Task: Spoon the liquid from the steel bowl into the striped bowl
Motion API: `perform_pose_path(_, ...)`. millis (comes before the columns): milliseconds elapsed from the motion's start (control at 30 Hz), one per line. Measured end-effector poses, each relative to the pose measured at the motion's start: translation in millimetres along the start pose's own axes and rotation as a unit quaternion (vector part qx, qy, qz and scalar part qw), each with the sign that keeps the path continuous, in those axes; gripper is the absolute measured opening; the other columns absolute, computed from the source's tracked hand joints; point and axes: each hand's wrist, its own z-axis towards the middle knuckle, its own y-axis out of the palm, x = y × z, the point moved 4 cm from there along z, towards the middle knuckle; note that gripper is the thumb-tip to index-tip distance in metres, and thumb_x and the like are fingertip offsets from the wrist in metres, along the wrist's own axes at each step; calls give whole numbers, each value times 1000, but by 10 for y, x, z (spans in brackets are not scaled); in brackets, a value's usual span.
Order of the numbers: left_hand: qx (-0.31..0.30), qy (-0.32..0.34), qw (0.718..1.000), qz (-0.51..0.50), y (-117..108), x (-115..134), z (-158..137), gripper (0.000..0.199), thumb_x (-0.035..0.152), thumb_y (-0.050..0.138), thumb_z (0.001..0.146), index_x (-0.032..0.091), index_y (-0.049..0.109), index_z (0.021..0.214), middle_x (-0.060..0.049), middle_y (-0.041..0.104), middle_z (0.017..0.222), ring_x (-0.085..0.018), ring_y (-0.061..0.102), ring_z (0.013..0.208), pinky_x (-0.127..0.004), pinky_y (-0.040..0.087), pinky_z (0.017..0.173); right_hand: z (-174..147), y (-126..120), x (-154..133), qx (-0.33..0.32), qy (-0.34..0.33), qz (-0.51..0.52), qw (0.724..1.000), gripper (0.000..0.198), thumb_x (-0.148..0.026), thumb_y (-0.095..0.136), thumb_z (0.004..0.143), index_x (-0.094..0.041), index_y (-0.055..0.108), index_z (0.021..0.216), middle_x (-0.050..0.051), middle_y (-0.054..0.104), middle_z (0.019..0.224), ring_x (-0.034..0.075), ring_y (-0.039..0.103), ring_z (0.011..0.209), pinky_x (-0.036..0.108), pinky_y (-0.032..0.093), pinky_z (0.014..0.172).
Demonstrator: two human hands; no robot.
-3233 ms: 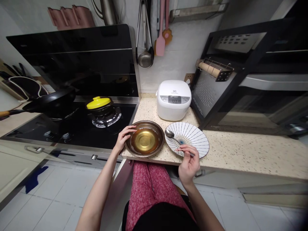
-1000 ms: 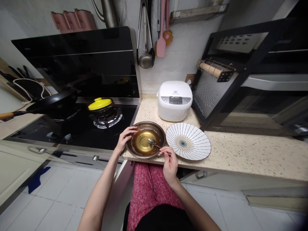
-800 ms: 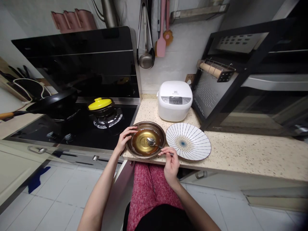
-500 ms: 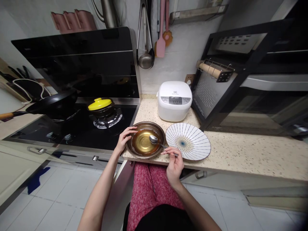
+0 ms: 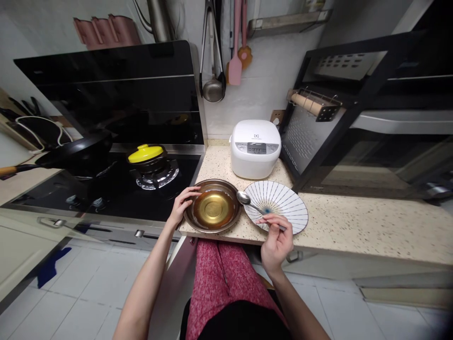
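left hand (image 5: 183,205): half open, on bowl (image 5: 216,184) rim
right hand (image 5: 277,238): pinched on spoon (image 5: 249,203), over plate (image 5: 292,204)
bowl: counter's (image 5: 357,224) front-left corner (amber liquid (image 5: 213,208) inside)

Half a second ago I had the spoon (image 5: 245,199) over the bowl (image 5: 222,187), near the centre of the frame. Now I see its head drawn right, seen between the bowl's right rim and the plate's (image 5: 288,203) left edge. The right hand (image 5: 278,240) has shifted right too, overlapping the plate's lower edge, right of centre.
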Motion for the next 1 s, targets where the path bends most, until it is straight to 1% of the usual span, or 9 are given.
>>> perform_pose_path(100,-1,-5,1000,2,0,5,-1,35,32,56,90,20,81,112,-13,68,137,-36,58,131,-56,37,118,31,-70,17,-6,-35,-41,999,15,-23,48,105,-21,60,96,5,65,92,18,66,82,37,60,73)
perform_pose_path(233,1,-5,1000,3,-3,1,-4,36,33,56,90,20,81,111,-13,68,137,-36,58,131,-56,37,118,38,-116,14,-41,-103,-90,990,15,-20,48,104,-22,62,99,5,69,93,20,68,87,40,59,78)
perform_pose_path(333,2,-4,1000,1,-4,-8,-3,35,33,56,89,20,81,111,-13,68,136,-36,58,131,-56,37,118,40,-113,-17,-62,-149,-121,979,16,-17,47,104,-22,63,101,5,70,92,21,69,87,40,59,77)
perform_pose_path(467,1,-2,1000,-2,-4,-18,1,35,32,57,90,20,81,112,-13,68,137,-36,58,131,-56,37,118,41,-91,-55,-78,-190,-138,969,21,-11,47,101,-23,64,105,6,70,92,21,70,86,38,59,74)
perform_pose_path(567,1,-2,1000,-3,-4,-19,1,35,32,57,90,20,81,112,-13,68,136,-36,58,131,-56,37,118,37,-81,-58,-87,-211,-141,963,25,-7,47,99,-22,65,108,6,71,93,21,70,86,38,59,73)
perform_pose_path(800,2,-4,1000,-4,-2,-9,0,35,31,57,89,20,81,112,-12,68,137,-36,58,131,-56,37,118,23,-79,-51,-101,-241,-154,953,29,-5,47,98,-23,65,113,7,72,96,22,71,89,39,59,72)
perform_pose_path(1000,0,4,1000,-4,0,-25,2,35,29,56,89,20,81,112,-12,68,136,-35,58,130,-55,37,118,27,-85,-58,-103,-243,-151,953,34,-2,45,96,-22,66,113,8,75,99,23,73,91,41,59,74)
